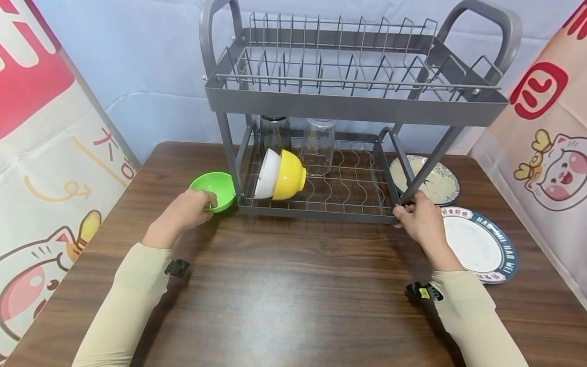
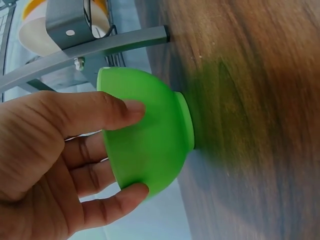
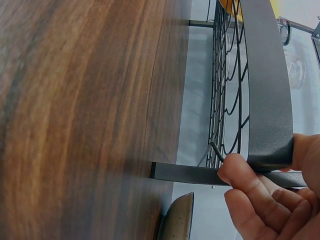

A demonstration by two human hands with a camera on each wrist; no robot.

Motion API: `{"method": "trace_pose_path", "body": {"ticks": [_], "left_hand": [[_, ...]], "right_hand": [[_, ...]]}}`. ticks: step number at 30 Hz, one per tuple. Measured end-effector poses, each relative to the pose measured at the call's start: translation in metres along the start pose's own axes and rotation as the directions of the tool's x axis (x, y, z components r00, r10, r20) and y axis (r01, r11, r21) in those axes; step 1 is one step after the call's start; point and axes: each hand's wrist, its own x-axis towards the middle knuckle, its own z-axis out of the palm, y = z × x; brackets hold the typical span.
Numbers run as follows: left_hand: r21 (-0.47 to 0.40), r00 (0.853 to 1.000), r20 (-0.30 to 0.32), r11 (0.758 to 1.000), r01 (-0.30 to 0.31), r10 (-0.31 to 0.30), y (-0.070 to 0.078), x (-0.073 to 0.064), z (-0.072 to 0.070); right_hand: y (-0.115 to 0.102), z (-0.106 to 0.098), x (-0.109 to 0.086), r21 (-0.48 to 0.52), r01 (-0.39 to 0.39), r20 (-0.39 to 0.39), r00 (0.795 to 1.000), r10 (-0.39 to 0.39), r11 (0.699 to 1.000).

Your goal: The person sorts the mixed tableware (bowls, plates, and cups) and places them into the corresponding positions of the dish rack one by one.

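The green bowl (image 1: 214,189) stands on the bench (image 1: 293,285) toward its left side, just beside the front left leg of the grey dish rack (image 1: 348,107). The left hand (image 1: 185,210) grips it from the near side: fingers curl over the rim in the head view, and the left wrist view shows the thumb (image 2: 107,111) laid across the bowl's outer wall and a fingertip (image 2: 131,192) hooked under its lower curve, with the bowl's foot ring against the wood.

The right hand (image 1: 419,219) is at the rack's front right corner, well apart from the bowl. Its fingers (image 3: 240,172) curl round the lower frame bar there, thumb pressed on the upright strip, so it holds the rack narrowly.

The head view alone shows the rack's contents: a white bowl (image 1: 267,173) and a yellow bowl (image 1: 290,176) nested on their sides on the lower wire shelf, and two upturned glasses, one dark (image 1: 275,133), one clear (image 1: 318,145), behind them. To the right of the rack lie a patterned plate (image 1: 440,186) and, nearer the bench's right edge, a white plate with a dark lettered rim (image 1: 481,247). The right wrist view adds only a plate's edge seen under the frame bar.

Both forearms, in pale sleeves, reach forward from the near edge, wrists low over the bench.
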Motion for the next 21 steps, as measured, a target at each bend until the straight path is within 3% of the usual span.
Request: {"method": "trace_pose_path", "body": {"ticks": [5,11,16,21], "left_hand": [[-0.005,0.999,-0.033,1.000,-0.006,0.006,-0.001,-0.003,0.000],[-0.002,0.988,-0.151,1.000,-0.013,0.012,-0.002,-0.006,-0.003],[0.037,0.970,-0.239,0.999,-0.033,0.041,-0.003,-0.010,-0.006],[0.086,0.940,-0.333,0.995,-0.049,0.075,-0.002,-0.014,-0.010]], "right_hand": [[0.000,0.000,0.000,0.001,-0.001,0.000,1.000,0.001,1.000],[0.000,0.000,0.000,0.001,-0.002,0.006,1.000,0.002,1.000],[0.000,0.000,0.000,-0.003,0.002,-0.001,1.000,-0.002,1.000],[0.000,0.000,0.000,-0.007,0.008,-0.011,1.000,-0.008,1.000]]}}
